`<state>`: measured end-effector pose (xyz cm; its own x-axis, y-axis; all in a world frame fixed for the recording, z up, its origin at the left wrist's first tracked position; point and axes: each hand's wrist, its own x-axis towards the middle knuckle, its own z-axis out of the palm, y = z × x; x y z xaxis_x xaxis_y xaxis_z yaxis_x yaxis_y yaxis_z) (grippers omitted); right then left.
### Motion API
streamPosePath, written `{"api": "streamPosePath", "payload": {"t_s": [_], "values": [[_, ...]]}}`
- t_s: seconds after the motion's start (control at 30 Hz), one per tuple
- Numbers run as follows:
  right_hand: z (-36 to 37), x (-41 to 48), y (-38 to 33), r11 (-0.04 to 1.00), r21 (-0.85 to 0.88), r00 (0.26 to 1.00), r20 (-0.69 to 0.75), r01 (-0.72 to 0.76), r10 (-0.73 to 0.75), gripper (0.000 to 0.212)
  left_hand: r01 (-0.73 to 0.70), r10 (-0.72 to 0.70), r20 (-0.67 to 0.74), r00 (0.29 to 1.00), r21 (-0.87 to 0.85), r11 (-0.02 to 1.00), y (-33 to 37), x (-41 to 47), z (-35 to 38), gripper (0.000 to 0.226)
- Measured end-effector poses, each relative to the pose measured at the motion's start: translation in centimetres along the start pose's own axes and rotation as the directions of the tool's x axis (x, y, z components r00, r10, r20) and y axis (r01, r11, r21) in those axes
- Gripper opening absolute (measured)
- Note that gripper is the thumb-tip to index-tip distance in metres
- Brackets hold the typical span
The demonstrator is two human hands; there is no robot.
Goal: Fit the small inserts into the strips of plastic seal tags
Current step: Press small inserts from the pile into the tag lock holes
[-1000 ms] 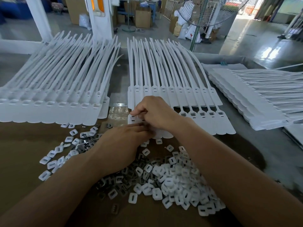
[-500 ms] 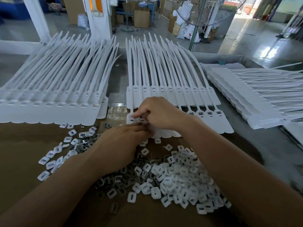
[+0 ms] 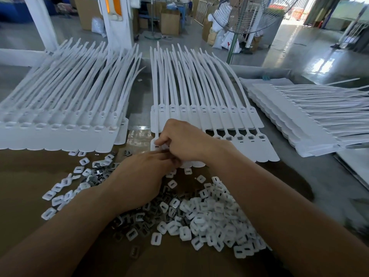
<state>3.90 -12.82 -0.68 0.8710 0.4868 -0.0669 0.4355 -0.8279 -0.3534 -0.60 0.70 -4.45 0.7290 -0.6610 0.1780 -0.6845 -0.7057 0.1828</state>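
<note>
Head view: pinching left-end head of strip of seal tags (image 3: 265, 154) with right hand (image 3: 185, 140), mid table (image 3: 26, 170); left hand (image 3: 143, 176) fingertips hidden under it — cannot tell grip. Inserts (image 3: 211, 212) heaped by near edge. Probably light, stiff, slippery — best pinched by the flat faces.

We see white strips (image 3: 199, 92) along the far edge and right side of the grey worktop (image 3: 329, 196). Our inserts (image 3: 209, 212) are white, each with a dark slot in the middle. Among them lie dull grey clips (image 3: 95, 173). The cardboard (image 3: 30, 176) beneath is plain brown. Beyond, a white post (image 3: 119, 27) bears an orange panel (image 3: 112, 5).
</note>
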Motion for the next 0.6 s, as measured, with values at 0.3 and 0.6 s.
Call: {"api": "streamPosePath", "payload": {"t_s": [0.3, 0.6], "values": [[-2.5, -3.6, 1.7, 0.978, 0.200, 0.998, -0.017, -0.060, 0.064, 0.013, 0.015, -0.014, 0.006, 1.000, -0.016, 1.000, 0.2, 0.0, -0.4, 0.065], [-2.5, -7.4, 3.6, 0.967, 0.148, 0.971, 0.154, -0.206, 0.183, 0.009, 0.063, -0.062, 0.052, 0.997, -0.019, 0.998, 0.0, 0.1, -0.4, 0.071]]}}
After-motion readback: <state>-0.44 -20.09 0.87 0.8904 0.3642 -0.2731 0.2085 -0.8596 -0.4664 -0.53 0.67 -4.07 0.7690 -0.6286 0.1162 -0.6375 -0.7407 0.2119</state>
